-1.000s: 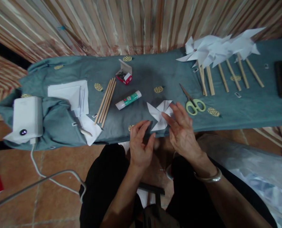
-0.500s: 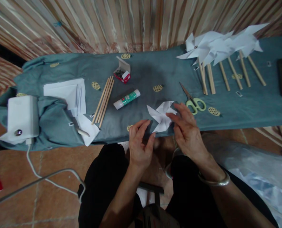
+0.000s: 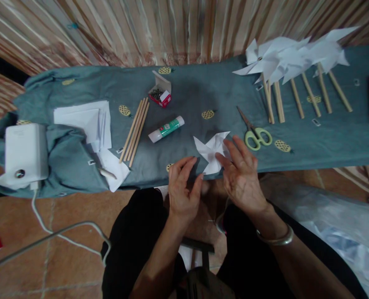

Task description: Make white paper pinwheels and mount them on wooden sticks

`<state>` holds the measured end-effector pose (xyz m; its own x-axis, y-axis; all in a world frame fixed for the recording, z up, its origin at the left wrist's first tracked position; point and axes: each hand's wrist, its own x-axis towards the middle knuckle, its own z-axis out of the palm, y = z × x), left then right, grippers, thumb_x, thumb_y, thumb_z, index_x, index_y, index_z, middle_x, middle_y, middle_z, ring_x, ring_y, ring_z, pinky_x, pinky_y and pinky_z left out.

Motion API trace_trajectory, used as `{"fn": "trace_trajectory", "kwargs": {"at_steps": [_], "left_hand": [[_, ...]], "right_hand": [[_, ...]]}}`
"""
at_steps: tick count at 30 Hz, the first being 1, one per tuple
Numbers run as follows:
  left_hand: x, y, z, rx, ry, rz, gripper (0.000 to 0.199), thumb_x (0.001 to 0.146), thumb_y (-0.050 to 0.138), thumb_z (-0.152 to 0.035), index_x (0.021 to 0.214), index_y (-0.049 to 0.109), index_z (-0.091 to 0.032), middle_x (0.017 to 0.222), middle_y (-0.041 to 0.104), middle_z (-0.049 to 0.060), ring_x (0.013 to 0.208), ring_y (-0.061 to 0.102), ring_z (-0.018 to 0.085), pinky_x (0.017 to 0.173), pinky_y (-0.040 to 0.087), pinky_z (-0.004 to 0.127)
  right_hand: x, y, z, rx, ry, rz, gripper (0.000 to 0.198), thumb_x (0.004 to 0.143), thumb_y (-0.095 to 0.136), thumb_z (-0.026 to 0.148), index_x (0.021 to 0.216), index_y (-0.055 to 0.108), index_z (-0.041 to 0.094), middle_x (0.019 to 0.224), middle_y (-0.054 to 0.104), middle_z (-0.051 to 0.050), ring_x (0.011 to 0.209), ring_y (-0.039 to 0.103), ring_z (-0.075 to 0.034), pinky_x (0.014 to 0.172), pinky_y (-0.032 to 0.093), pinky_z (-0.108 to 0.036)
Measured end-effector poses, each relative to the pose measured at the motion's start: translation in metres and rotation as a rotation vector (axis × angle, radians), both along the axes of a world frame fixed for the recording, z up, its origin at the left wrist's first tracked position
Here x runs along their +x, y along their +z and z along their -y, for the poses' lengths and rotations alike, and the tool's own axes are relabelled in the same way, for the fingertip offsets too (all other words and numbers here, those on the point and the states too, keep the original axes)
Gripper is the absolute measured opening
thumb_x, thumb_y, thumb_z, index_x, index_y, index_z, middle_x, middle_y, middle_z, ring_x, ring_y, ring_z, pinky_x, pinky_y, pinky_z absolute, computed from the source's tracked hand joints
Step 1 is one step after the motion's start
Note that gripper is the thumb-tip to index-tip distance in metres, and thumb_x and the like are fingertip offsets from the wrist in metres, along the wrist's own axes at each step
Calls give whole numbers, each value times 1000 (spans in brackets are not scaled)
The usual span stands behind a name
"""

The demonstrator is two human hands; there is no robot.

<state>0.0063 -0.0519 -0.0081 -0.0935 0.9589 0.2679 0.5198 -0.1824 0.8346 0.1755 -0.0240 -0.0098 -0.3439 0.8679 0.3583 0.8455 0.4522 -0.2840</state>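
A folded white paper pinwheel lies at the table's near edge. My right hand rests over its right side, one fingertip pressing close to the centre and the other fingers stretched out across a blade. That hand hides part of the paper. To the left is my left hand, thumb and fingers apart with nothing between them, its thumb tip close to the lower blade. Green-handled scissors lie right of the pinwheel, blades pointing away. A glue stick lies to its upper left, capped.
Several wooden sticks lie left of the glue stick, below an open box of small metal pins. Finished pinwheels on sticks are heaped back right. White paper sheets and a white corded device occupy the left.
My right hand has shifted slightly left and flattened over the pinwheel, its fingers more extended. My left hand stays nearly still. The view has shifted a little.
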Motion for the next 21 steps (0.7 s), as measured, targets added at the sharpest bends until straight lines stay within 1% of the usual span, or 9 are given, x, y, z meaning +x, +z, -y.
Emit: {"fn": "trace_trajectory", "kwargs": {"at_steps": [6,12,17,21], "left_hand": [[0,0,0,-17,7,-32,33,87,60,-24,121,60,-22,116,62,8,109,57,22,98,44,43],[1,-1,0,9,-7,-44,33,89,58,-25,121,59,-21,116,62,9,109,57,22,96,45,42],[2,0,1,-6,5,-35,33,88,59,-27,120,60,-21,116,62,9,109,57,22,97,44,41],[4,1,0,-10,20,-28,32,88,59,-26,119,60,-21,115,62,9,109,57,22,97,44,41]], "right_hand": [[-9,-4,0,14,18,-21,37,92,40,9,125,52,18,139,53,-15,143,30,-29,102,38,-50],[-4,1,1,-24,-9,-52,34,88,42,9,117,58,18,140,52,-15,143,30,-31,103,37,-55],[2,10,1,-76,-11,-163,37,88,39,8,119,59,17,136,57,-14,138,40,-27,107,39,-50],[4,12,-5,-68,-115,-221,38,91,39,15,125,56,13,130,60,-17,127,51,-27,105,42,-49]]}}
